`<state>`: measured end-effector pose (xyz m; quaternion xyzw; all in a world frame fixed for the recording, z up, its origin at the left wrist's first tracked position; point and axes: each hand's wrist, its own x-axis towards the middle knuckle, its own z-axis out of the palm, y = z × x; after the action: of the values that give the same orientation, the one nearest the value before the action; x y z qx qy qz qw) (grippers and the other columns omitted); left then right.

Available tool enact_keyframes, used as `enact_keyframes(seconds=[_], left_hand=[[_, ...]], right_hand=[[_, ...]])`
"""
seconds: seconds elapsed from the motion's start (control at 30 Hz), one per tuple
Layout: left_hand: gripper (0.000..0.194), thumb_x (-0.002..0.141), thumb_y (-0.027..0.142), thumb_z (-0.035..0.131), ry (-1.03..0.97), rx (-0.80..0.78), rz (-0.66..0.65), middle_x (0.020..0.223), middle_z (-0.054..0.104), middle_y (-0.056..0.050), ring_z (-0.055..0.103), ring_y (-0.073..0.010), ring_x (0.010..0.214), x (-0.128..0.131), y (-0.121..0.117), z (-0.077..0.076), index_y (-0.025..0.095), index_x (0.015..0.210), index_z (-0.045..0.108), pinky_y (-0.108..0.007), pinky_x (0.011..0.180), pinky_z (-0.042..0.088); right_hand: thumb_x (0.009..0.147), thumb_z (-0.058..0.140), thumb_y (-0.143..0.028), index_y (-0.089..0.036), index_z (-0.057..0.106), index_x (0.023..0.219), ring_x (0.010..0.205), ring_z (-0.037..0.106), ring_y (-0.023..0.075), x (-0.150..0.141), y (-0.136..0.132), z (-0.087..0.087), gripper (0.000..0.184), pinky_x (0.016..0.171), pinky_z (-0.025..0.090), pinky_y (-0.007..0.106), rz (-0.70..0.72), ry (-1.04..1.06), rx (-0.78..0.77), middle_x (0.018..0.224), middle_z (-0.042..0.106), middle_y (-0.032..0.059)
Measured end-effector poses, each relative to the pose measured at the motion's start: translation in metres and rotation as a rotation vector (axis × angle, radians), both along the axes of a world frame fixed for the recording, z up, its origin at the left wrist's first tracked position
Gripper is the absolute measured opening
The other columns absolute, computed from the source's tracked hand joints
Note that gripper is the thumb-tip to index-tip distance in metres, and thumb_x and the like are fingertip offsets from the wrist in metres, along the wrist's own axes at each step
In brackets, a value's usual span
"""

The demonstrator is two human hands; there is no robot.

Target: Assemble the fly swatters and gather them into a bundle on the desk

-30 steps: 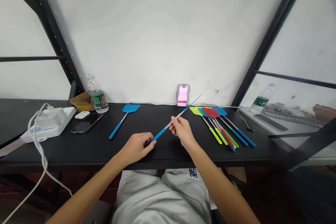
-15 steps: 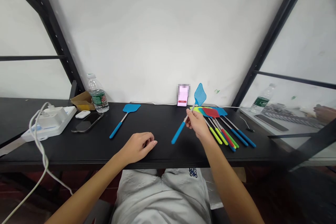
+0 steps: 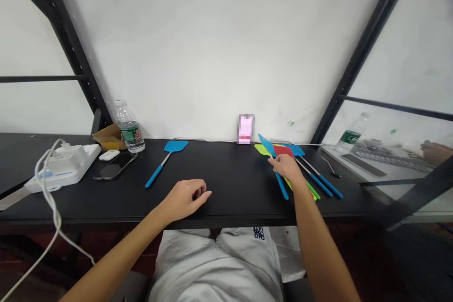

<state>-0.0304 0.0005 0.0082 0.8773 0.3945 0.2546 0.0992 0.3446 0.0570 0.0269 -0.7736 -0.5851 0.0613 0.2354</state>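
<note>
My right hand [image 3: 286, 169] grips the thin metal shaft of a blue fly swatter [image 3: 282, 187], just below its blue head. That swatter slants over the left side of a fanned pile of fly swatters, its handle pointing toward me. In the pile show a red fly swatter [image 3: 284, 150], a yellow-green fly swatter [image 3: 261, 150] and two blue fly swatters [image 3: 324, 186] at its right; my hand and forearm hide part of it. My left hand [image 3: 187, 199] rests on the desk with fingers curled and nothing in them. Apart from the pile, another blue fly swatter [image 3: 176, 146] lies at left.
On the black desk [image 3: 219, 170], a lit phone [image 3: 245, 130] leans against the wall. At left are a water bottle [image 3: 130, 130], a dark phone [image 3: 116, 166], a white case [image 3: 109, 155], a cardboard box [image 3: 108, 138] and a power strip [image 3: 76, 170] with cables. A glass panel stands right.
My right hand has carried the blue fly swatter rightward and lowered it over the pile; its head has tipped down to the left. My left hand stays where it was.
</note>
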Motion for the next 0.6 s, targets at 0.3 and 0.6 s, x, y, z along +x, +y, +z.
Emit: enact_keyframes(seconds=[0.3,0.6], left_hand=[[0.027,0.094,0.042,0.048,0.014,-0.003,0.001,0.068,0.056,0.003,0.049,-0.0101,0.060,0.001,0.000,0.001,0.020,0.082,0.057,-0.023,0.059,0.034],[0.028,0.094,0.042,0.048,0.009,-0.005,-0.002,0.068,0.056,0.003,0.049,-0.0100,0.060,0.001,0.000,0.001,0.019,0.081,0.057,-0.023,0.059,0.034]], right_hand=[[0.078,0.063,-0.027,-0.017,0.067,0.067,0.072,0.064,0.0201,-0.006,-0.002,-0.002,0.016,0.060,0.036,0.026,0.076,-0.108,-0.098,0.072,0.069,0.0084],[0.082,0.063,-0.031,-0.017,0.066,0.085,0.078,0.064,0.0191,0.002,-0.008,0.009,0.015,0.066,0.040,0.025,0.066,0.023,0.120,0.080,0.070,0.0055]])
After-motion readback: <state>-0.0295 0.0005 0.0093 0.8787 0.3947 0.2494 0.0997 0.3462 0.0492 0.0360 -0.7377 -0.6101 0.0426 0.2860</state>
